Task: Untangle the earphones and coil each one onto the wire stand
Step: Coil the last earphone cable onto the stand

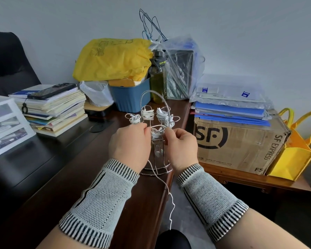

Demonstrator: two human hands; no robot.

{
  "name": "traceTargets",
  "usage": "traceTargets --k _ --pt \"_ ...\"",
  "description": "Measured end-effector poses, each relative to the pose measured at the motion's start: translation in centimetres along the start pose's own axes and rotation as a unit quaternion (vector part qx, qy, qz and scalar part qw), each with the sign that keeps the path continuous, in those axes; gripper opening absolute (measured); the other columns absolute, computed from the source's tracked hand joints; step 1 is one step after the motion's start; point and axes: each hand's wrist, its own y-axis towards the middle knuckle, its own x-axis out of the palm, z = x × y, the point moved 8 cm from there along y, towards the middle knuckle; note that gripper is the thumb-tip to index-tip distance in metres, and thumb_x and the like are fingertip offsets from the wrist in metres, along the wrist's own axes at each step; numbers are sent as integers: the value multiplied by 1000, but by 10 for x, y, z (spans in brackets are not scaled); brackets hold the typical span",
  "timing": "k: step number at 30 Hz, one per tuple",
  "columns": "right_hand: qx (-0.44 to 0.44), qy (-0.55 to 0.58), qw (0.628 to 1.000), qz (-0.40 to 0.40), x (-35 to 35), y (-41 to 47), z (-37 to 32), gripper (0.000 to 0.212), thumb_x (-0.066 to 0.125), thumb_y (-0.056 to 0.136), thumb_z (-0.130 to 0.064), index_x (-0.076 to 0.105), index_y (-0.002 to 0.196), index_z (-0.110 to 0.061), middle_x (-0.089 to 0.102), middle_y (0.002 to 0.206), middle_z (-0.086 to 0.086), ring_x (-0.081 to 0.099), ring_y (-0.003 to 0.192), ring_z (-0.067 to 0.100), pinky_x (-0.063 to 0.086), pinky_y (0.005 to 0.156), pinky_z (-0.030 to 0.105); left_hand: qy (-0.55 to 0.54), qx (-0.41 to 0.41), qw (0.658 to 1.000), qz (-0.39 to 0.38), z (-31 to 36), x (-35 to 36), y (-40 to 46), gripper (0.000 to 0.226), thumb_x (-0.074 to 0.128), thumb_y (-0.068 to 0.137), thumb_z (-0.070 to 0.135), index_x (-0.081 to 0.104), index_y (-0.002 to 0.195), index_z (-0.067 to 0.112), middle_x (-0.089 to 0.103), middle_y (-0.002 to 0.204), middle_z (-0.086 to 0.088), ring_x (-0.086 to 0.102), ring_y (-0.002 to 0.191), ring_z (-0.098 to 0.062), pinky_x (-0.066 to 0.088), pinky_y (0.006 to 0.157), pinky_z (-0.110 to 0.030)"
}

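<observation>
A chrome wire stand with an arched handle stands at the desk's right edge. Several of its hooks carry coiled white earphones. My left hand pinches a white earphone cable at the nearest hook, and the cable's loose end trails down past the desk edge. My right hand pinches the same cable on the hook's other side. A short stretch of cable runs taut between my two hands over a partly wound coil.
A stack of books with a phone on top lies at the left. Behind the stand are a blue bin, a yellow bag and a bottle. A cardboard box sits on a lower table at the right.
</observation>
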Motion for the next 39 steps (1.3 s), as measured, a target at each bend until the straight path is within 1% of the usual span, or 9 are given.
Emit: traceTargets --k 3,6,9,13,16,21,26,32,39 --pt "-32 -69 997 25 -3 2 -5 35 56 94 -28 60 66 -6 60 80 7 53 60 3 40 56 16 26 11 1000 9 3 2 -5 42 37 102 40 59 72 22 60 64 7 50 57 -14 29 50 -27" --pt "-43 -83 995 37 -5 2 -10 34 56 94 -26 53 60 -18 59 94 8 53 77 9 46 66 18 -6 -16 1000 -6 -3 8 -5 47 38 101 43 64 70 19 64 64 5 57 61 -16 43 57 -30" --pt "-39 -90 994 42 -3 4 -9 37 56 93 -26 51 56 -20 62 87 11 58 78 19 51 81 41 -97 -65 993 -26 -8 19 -4 49 38 100 42 70 72 16 70 68 2 66 66 -19 55 72 -37" --pt "-35 -97 993 50 -3 9 -10 46 57 91 -27 48 47 -17 58 61 7 54 59 21 54 72 46 -246 -146 958 -32 -19 32 -5 44 46 97 33 73 69 13 71 64 -2 69 64 -25 58 71 -42" --pt "-27 -97 994 41 -5 10 -8 49 59 88 -26 46 42 -16 48 42 2 49 47 21 54 63 46 -300 -185 935 -44 -26 38 -13 37 51 95 25 72 67 14 71 60 3 68 57 -15 59 67 -37" --pt "-19 -90 995 41 -10 10 1 40 66 85 -29 53 48 -18 53 44 -4 53 47 14 52 59 36 -476 -303 821 -89 -40 61 -38 14 62 92 21 73 86 15 75 72 3 51 42 1 38 44 -15" --pt "-44 -90 994 48 -15 5 10 21 69 81 -24 59 63 -20 60 59 -6 56 57 14 54 66 40 -575 -336 731 -147 -26 70 -51 17 54 95 4 67 96 15 75 74 -4 43 40 -2 34 40 -14" --pt "-89 -109 989 43 -21 -2 8 19 65 85 -16 63 70 -28 66 69 -10 61 67 9 54 71 33 -608 -336 702 -156 -19 62 -50 25 52 93 -4 65 92 17 74 75 -5 40 42 -2 35 45 -13" --pt "-149 -132 980 21 -16 -8 1 16 62 88 -14 64 81 -28 66 72 -13 62 66 6 54 68 28 -616 -313 710 -136 -16 61 -45 22 45 99 0 61 93 13 71 82 -4 68 67 -8 52 66 -25"
